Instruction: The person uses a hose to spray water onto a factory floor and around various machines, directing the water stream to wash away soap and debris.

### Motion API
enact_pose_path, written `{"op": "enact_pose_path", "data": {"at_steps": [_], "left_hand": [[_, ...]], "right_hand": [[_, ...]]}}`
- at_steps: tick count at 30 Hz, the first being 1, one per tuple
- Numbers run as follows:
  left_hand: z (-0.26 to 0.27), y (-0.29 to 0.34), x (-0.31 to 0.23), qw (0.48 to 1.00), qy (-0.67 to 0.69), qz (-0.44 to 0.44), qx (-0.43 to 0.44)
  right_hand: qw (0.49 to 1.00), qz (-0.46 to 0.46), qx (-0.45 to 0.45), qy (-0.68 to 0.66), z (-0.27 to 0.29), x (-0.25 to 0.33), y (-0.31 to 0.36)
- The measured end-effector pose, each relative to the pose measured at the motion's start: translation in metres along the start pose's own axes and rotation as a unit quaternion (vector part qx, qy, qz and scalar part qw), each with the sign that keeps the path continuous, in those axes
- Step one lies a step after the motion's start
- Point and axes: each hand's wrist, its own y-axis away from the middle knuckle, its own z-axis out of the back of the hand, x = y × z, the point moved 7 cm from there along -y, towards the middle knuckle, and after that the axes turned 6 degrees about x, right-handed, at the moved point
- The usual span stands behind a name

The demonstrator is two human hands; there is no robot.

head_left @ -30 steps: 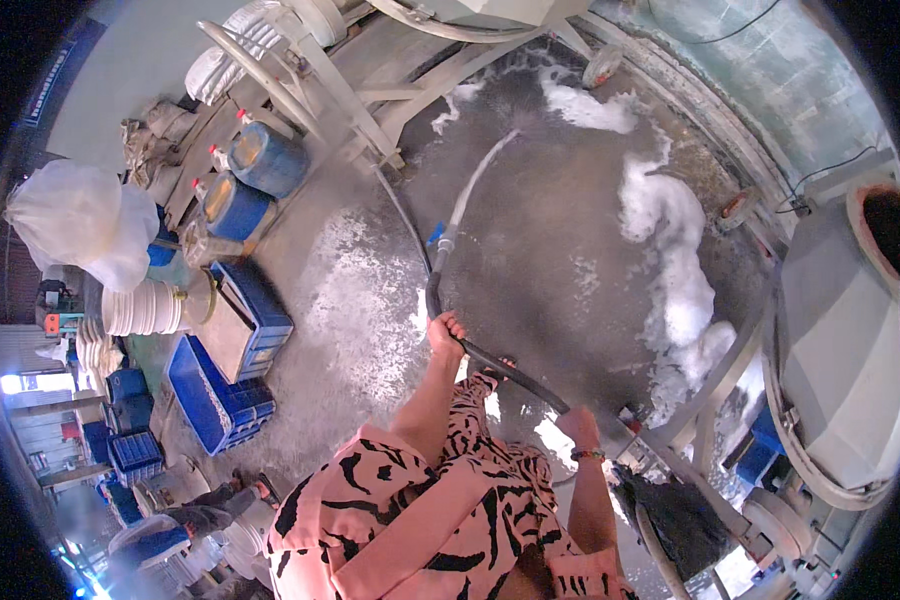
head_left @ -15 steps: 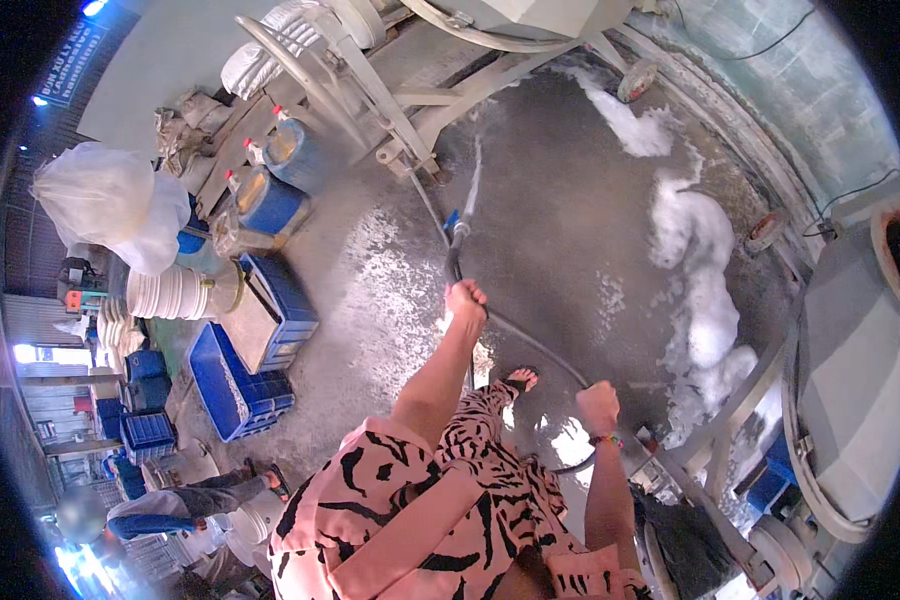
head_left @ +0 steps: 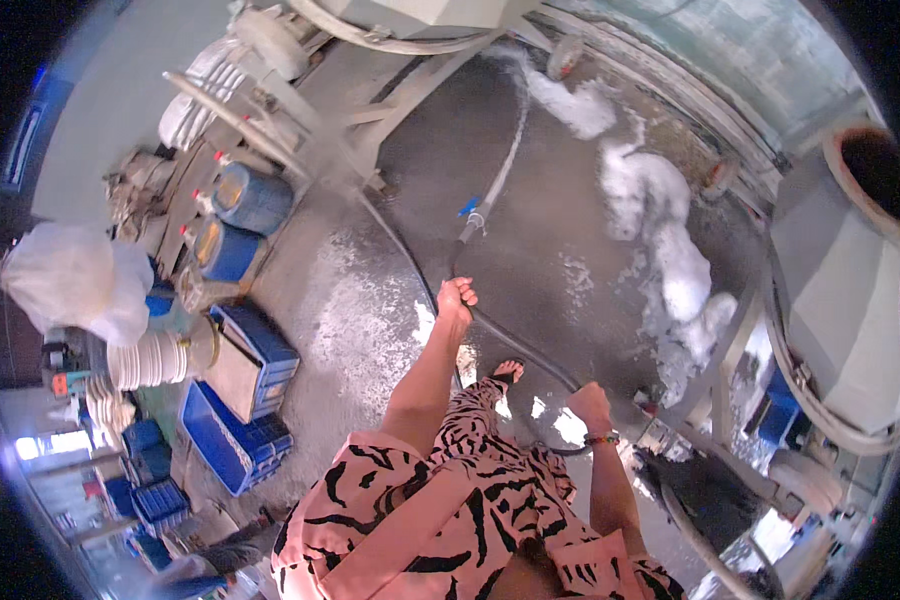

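My left hand [head_left: 456,298] is closed around a dark hose [head_left: 525,348] just behind its nozzle end. Farther back along the same hose, my right hand [head_left: 592,408] wraps it with closed fingers, a beaded bracelet at the wrist. A valve with a blue handle [head_left: 469,207] tops the hose, and a white stream of water [head_left: 513,150] shoots from it away over the wet floor [head_left: 420,150]. White foam [head_left: 675,230] lies in a long heap to the right of the stream. Another stretch of dark hose [head_left: 400,245] passes left of my left hand.
At the left stand blue jugs [head_left: 254,198], blue crates [head_left: 225,440], a stack of white buckets [head_left: 148,362] and a bulging clear plastic bag [head_left: 65,280]. A grey metal vessel [head_left: 830,250] on a frame stands right. Another person's blurred legs [head_left: 235,550] show lower left.
The view has turned, so the surroundings sit further left. The nozzle has swung slightly right of my left hand, and the water stream now reaches farther, to the foam's far end. Both hands keep their grip.
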Motion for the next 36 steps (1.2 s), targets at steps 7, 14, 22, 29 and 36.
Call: {"op": "enact_pose_path", "data": {"at_steps": [7, 14, 22, 29, 36], "left_hand": [[-0.043, 0.008, 0.029, 0.995, -0.052, 0.058, 0.055], [-0.052, 0.008, 0.056, 0.996, -0.048, 0.062, 0.048], [-0.002, 0.02, 0.145, 0.976, -0.088, 0.197, -0.035], [-0.023, 0.084, 0.236, 0.956, -0.122, 0.265, 0.008], [-0.037, 0.079, 0.24, 0.95, -0.096, 0.276, 0.114]], "right_hand": [[0.996, -0.057, -0.044, -0.062, -0.004, -0.032, 0.007], [0.989, -0.098, -0.064, -0.086, 0.003, -0.057, 0.009], [0.988, -0.111, -0.074, -0.083, -0.003, -0.116, 0.059], [0.948, -0.258, -0.128, -0.132, -0.046, -0.197, 0.124], [0.933, -0.265, -0.153, -0.189, -0.059, -0.194, 0.135]]}}
